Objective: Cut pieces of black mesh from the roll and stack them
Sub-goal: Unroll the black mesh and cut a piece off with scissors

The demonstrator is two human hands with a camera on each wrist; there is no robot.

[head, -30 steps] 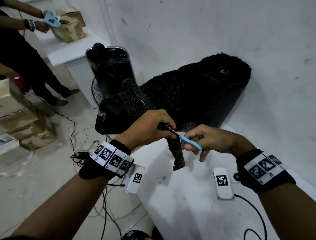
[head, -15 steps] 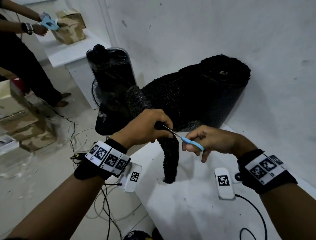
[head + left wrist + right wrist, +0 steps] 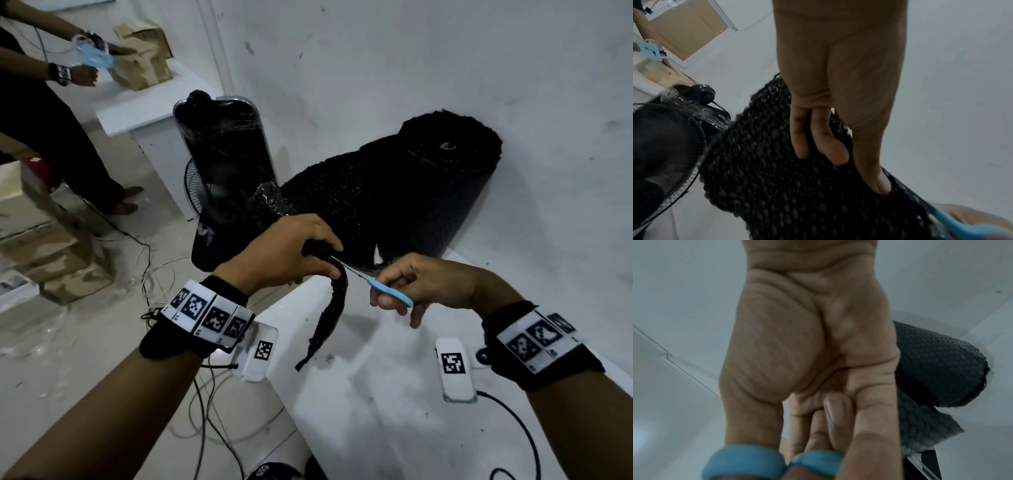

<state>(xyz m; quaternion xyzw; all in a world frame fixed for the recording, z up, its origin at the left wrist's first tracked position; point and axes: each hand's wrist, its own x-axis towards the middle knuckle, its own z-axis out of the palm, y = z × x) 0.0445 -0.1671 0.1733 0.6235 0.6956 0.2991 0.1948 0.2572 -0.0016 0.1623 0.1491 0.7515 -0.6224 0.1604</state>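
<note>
Nearest the viewer, a white table (image 3: 394, 428) is seen, with a black cable (image 3: 520, 431) lying on it toward its right side. Above the table's near part, the right hand (image 3: 428, 287) is curled through the blue loops of a pair of scissors (image 3: 383, 287); in the right wrist view the thumb and a finger are seen passing through the two blue handles (image 3: 764, 462). The blades are pointed leftward and upward, and their tips are hidden at the left hand's fingers, so whether they stand apart or together cannot be told.

Just left of the scissors, the left hand (image 3: 291, 253) is clamped on a gathered edge of black mesh (image 3: 330, 308). A narrow strip of that mesh is seen hanging from the fist down toward the table, its lower end close to the table surface. In the left wrist view the fingers (image 3: 818, 138) are pressed against the mesh sheet (image 3: 797, 186).

Beyond the hands, at the far end of the table, the mesh roll (image 3: 428, 192) is stood against the white wall (image 3: 445, 61), with its loose sheet drawn toward the left hand.

Left of the roll, off the table, a black fan (image 3: 222, 171) wrapped in plastic is seen. Farther left, a second person (image 3: 51, 130) is stood at another white table (image 3: 137, 109) with cardboard boxes (image 3: 144, 58) on it.
</note>
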